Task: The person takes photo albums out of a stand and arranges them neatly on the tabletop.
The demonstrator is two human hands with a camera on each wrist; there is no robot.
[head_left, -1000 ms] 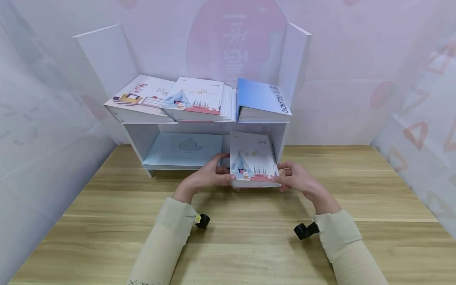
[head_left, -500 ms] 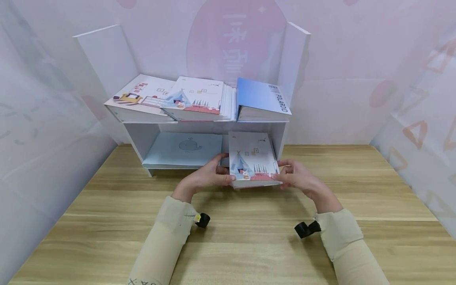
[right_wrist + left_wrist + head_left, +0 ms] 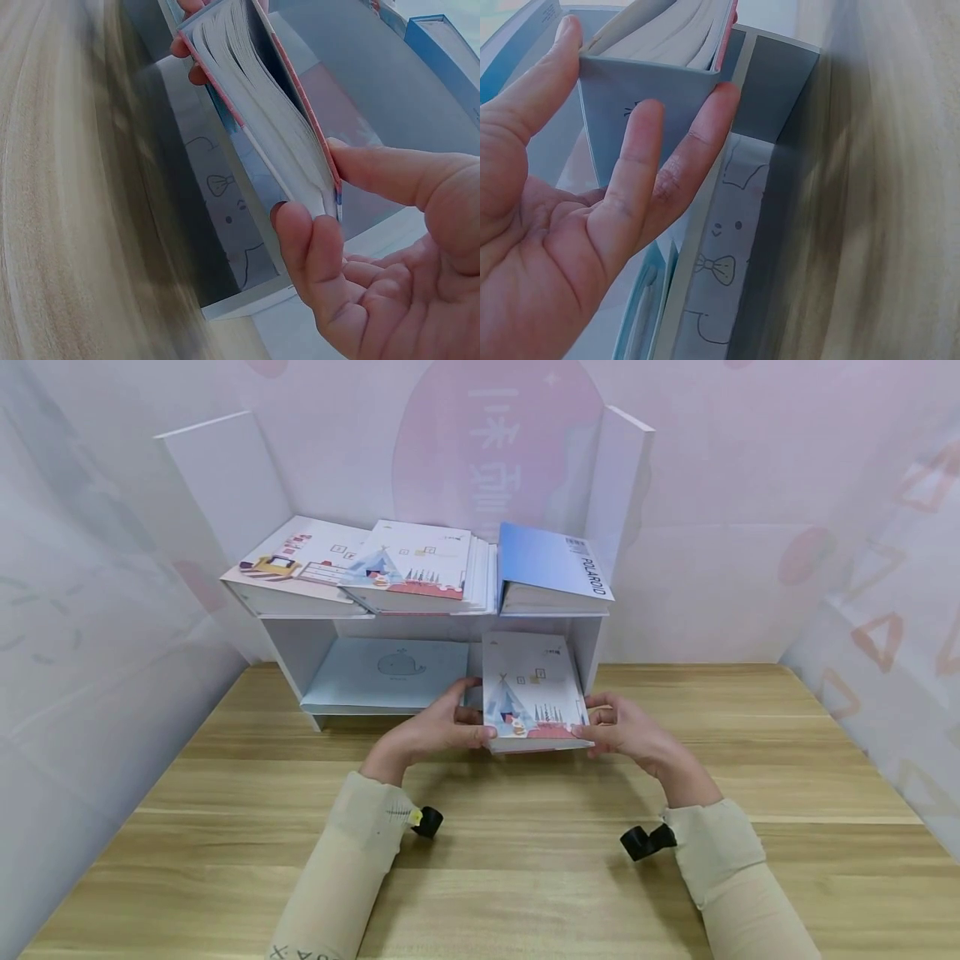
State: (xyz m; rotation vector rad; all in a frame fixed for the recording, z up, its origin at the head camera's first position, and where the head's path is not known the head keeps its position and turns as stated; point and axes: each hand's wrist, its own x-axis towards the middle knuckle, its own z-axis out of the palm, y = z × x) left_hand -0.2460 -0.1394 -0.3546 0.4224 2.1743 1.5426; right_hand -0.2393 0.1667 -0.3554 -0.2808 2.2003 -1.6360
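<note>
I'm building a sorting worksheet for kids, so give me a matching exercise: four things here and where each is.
1. Blue POLAROID album
2. Book with whale drawing
3. Lower tent-cover book
4. Book with yellow vehicle

A. Lower left of white rack
B. Between left hand and right hand
C. Rack's upper left
D. Rack's upper right

Pairs: 1-D, 2-A, 3-B, 4-C

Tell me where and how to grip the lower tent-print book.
Probably best from the front: pinch the near corners of the tent-print book, left hand on one, right hand on the other. That end juts out from the shelf unit, and the pages gape there, so a firm squeeze from top and bottom should steady it.
</note>
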